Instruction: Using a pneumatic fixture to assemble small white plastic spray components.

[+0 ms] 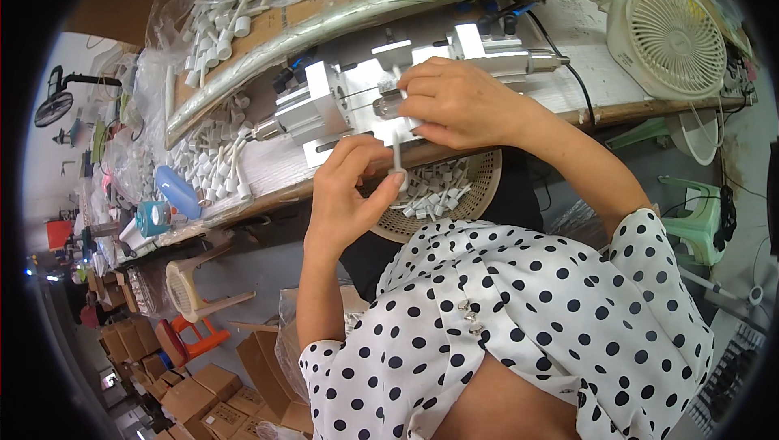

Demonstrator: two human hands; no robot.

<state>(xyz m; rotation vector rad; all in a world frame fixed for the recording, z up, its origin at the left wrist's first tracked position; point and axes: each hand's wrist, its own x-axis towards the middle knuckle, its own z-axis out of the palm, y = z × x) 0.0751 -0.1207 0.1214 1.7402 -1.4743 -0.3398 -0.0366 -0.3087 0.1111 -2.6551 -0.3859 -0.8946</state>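
Nearest, the left hand (345,192) pinches a small white plastic tube piece (398,166) between thumb and fingers, upright just above the round beige woven basket (479,188) of similar white pieces (it sits under the bench (268,168) edge). Beyond, the right hand (458,103) has its fingers closed around a part on the silver metal press fixture (324,103). Farther off stands a white desk fan (673,38).

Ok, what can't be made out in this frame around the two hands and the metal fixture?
Head view only:
- Small grey part in the metal fixture: the right hand covers most of it.
- White stick piece: the left hand hides its lower end.
- Woven basket: half hidden behind the left hand and the dotted blouse.
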